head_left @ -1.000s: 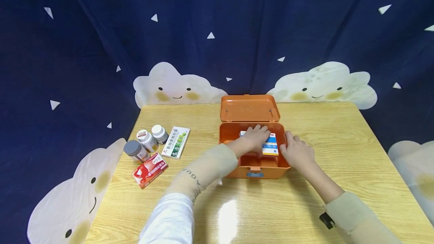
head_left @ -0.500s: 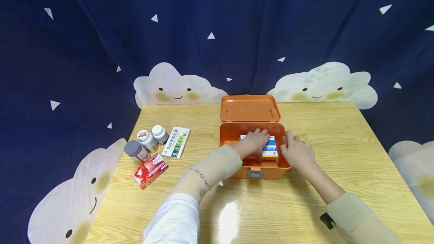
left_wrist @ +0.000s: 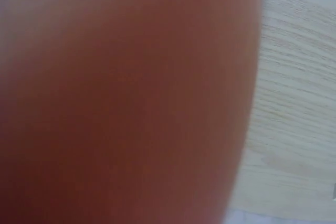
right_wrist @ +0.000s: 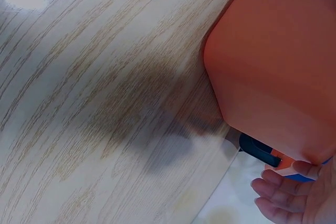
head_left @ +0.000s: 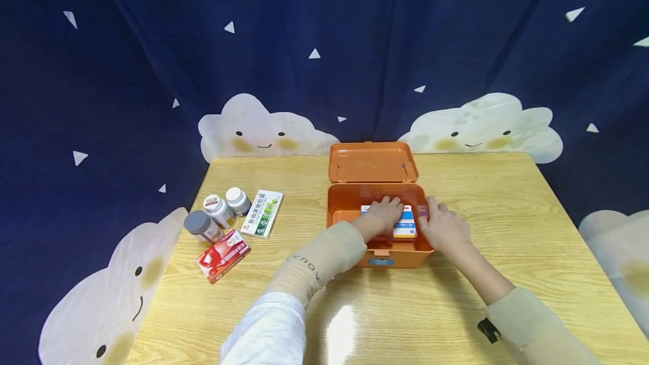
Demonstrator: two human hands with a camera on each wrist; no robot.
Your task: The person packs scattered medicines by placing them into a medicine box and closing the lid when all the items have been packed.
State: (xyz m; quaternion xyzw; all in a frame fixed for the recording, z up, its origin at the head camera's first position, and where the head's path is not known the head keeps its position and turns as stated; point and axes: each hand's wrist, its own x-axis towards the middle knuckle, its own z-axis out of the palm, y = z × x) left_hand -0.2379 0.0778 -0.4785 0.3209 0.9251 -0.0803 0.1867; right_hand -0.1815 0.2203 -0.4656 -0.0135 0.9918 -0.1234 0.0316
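Note:
In the head view an orange plastic case (head_left: 355,259) stands on the table with its lid (head_left: 372,162) tipped back. My left hand (head_left: 383,214) reaches inside and grips a white and blue medicine box (head_left: 405,224), its thumb at the near edge and fingers across the top. The hand covers the box's left part. My right hand (head_left: 446,230) holds the case's right rim. In the right wrist view the right hand's fingers (right_wrist: 283,195) show beside the orange case wall (right_wrist: 278,61). A blurred orange-brown surface (left_wrist: 131,98) fills most of the left wrist view.
At the table's left stand a grey-capped bottle (head_left: 204,226) and two white-capped bottles (head_left: 220,211), (head_left: 238,201). By them lie a red medicine box (head_left: 224,256) and a white and green medicine box (head_left: 262,213). A dark blue curtain (head_left: 304,10) hangs behind the table.
My left hand has moved toward me and down inside the case with the medicine box, which sits nearer the case's front wall. The right hand has stayed at the rim.

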